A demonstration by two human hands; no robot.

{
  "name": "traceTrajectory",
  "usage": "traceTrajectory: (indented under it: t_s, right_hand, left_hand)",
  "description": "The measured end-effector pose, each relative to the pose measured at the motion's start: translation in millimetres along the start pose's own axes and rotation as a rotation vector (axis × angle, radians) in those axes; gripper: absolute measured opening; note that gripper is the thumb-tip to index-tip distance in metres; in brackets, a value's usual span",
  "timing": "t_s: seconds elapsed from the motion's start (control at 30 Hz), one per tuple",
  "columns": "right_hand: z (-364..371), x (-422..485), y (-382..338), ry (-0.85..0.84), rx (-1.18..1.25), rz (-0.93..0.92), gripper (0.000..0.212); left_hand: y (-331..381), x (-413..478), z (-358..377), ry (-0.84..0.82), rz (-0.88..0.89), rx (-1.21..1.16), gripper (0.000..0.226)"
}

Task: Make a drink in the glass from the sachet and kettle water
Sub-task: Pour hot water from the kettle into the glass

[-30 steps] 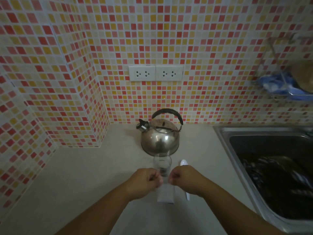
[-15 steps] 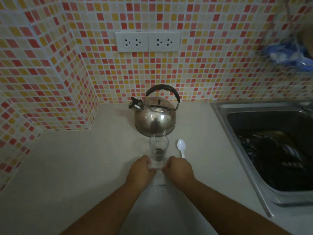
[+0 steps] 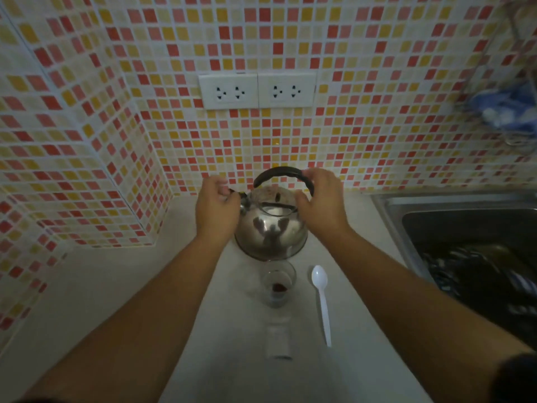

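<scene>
while both hands' fingers (image 3: 312, 181) curl at the kettle (image 3: 270, 228), glass (image 3: 277, 282), spoon (image 3: 321, 298), sachet (image 3: 278, 341) just behind.

The kettle (image 3: 271, 231) is seen to be polished metal — mirror-glossy, with reflections on its body — under a matt black handle (image 3: 283, 174) at 12 o'clock. Clear, smooth glass is shown by the glass (image 3: 277, 283); at its 3 o'clock a glossy white plastic spoon (image 3: 321, 298) is laid. The counter (image 3: 116, 286) looks matt and pale. Glazed mosaic tiles (image 3: 348, 126) cover the wall — brushed steel forms the sink (image 3: 389, 205).
</scene>
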State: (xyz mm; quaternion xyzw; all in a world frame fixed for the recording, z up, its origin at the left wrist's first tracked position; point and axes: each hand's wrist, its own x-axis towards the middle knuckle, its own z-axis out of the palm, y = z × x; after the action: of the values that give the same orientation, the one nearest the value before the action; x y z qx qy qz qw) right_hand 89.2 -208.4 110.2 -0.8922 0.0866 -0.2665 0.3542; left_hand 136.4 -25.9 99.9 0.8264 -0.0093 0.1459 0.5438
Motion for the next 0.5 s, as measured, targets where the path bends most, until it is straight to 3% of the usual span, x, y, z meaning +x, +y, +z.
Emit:
traceTrajectory:
  t_s: [0.07, 0.13, 0.2, 0.3, 0.5]
  right_hand:
    - [12.7, 29.2, -1.7, -0.126, -0.151, -0.036, 0.05]
    - [26.0, 48.0, 2.4, -0.244, -0.274, -0.03, 0.06]
    - [37.3, 57.8, 7.5, -0.323, -0.293, -0.024, 0.061]
    - [46.7, 63.1, 12.1, -0.281, -0.221, -0.027, 0.05]
    - [47.9, 59.1, 12.0, -0.225, -0.153, -0.005, 0.035]
  left_hand:
    - [7.2, 26.1, 12.3, -0.082, -0.006, 0.097, 0.038]
    - [-0.3, 47.1, 22.3, -0.187, -0.102, 0.318, 0.056]
    - [-13.2, 58.1, 27.2, -0.325, -0.229, 0.407, 0.058]
    - [-30.0, 63.5, 29.1, -0.448, -0.357, 0.297, 0.041]
    - [-39.5, 61.1, 19.7, -0.413, -0.285, 0.341, 0.04]
